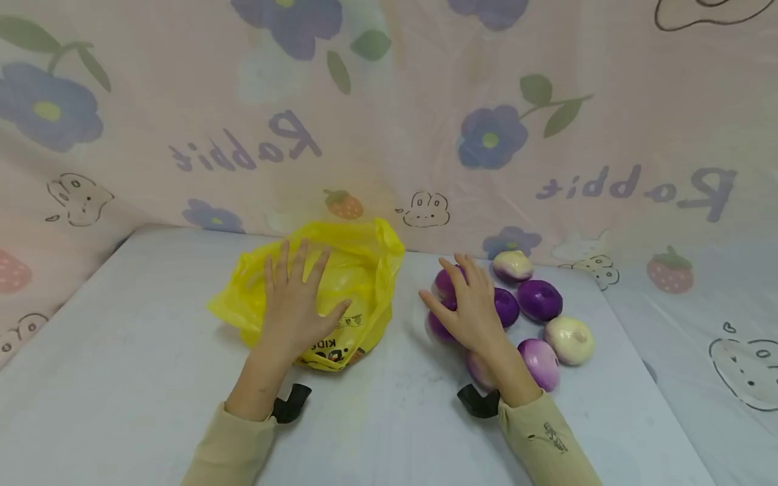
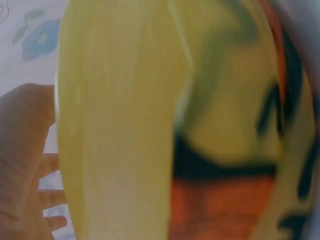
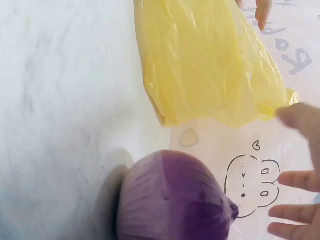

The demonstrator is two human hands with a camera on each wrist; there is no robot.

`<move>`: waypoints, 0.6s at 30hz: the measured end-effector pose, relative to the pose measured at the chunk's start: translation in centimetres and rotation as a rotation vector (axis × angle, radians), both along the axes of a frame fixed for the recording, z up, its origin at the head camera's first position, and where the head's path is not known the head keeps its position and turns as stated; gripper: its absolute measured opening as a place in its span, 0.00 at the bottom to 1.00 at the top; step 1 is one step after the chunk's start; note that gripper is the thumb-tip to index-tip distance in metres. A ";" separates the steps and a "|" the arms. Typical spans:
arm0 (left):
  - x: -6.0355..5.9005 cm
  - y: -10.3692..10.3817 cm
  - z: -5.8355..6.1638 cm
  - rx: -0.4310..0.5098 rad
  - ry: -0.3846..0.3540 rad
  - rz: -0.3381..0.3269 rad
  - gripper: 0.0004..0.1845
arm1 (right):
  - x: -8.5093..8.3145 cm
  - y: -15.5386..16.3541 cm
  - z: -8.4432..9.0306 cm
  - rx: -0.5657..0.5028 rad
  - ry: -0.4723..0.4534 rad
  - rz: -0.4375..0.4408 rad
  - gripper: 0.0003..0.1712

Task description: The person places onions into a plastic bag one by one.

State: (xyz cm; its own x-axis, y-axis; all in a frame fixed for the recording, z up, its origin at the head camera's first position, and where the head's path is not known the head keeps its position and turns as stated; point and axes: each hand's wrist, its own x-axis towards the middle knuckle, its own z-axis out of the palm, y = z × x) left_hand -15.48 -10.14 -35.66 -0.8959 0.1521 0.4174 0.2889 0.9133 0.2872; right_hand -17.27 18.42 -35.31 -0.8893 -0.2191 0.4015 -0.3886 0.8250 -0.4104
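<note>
Behind bag (image 1: 361, 280) and table (image 1: 383, 432), flowered cloth (image 1: 401, 108)

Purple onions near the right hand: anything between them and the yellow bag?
Nothing visible: bare white tabletop separates the purple onions from the yellow bag. In the head view, the left hand covers part of the bag.

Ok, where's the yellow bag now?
In the head view, the yellow bag sits on the table left of the onions, partly hidden by the left hand.

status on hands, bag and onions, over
Left hand spread over yellow bag. Right hand spread over onions, gripping none. No obstruction visible.
</note>
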 end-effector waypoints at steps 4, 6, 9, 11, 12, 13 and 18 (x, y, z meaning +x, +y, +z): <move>0.1 -1.5 -0.2 0.028 0.040 0.038 0.44 | 0.2 0.0 -0.4 -0.016 0.023 -0.009 0.39; 0.3 -2.3 -0.3 0.039 0.051 0.049 0.43 | 0.2 0.0 -0.5 -0.022 0.019 -0.015 0.39; 0.4 -3.3 -0.3 0.064 0.044 0.062 0.42 | 0.2 0.0 -0.7 -0.028 0.008 -0.024 0.39; 0.6 -4.0 -0.3 0.085 0.030 0.071 0.41 | 0.2 0.0 -0.9 -0.024 0.004 -0.027 0.39; 0.7 -4.4 -0.3 0.096 0.023 0.072 0.40 | 0.2 0.0 -0.9 -0.023 0.003 -0.026 0.39; 0.8 -4.7 -0.4 0.100 0.014 0.071 0.40 | 0.2 0.0 -0.9 -0.022 0.001 -0.026 0.39; 1.2 -6.2 -0.4 0.123 -0.065 0.055 0.38 | 0.3 0.1 -0.9 -0.010 -0.027 -0.030 0.40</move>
